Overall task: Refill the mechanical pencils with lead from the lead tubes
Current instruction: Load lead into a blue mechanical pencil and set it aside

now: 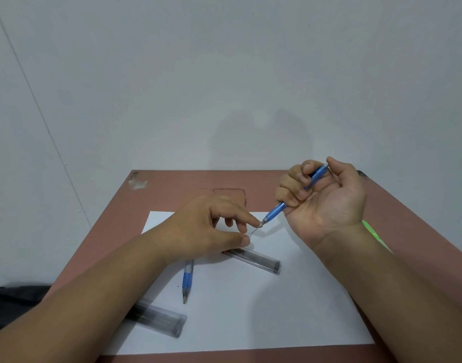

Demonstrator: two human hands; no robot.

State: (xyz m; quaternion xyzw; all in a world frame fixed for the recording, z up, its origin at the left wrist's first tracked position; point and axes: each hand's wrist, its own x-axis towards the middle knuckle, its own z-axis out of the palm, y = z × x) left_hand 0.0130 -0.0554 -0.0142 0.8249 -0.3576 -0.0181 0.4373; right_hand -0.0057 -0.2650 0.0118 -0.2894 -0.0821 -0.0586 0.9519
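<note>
Blue translucent mechanical pencil (294,196) sits gripped in our right hand (321,195); our left hand (211,226), fingers loose, meets its lead tip (256,228). Next, we judge: push lead home gently.

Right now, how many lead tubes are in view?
2. One lead tube lies on the paper just nearer than the left hand; the other lead tube lies at the paper's near-left edge, partly under the left forearm.

Reddish-brown table (172,189) w/ white paper sheet (290,310) on top; grey wall (224,74) behind; dark fabric (12,302) at table's left edge.
</note>
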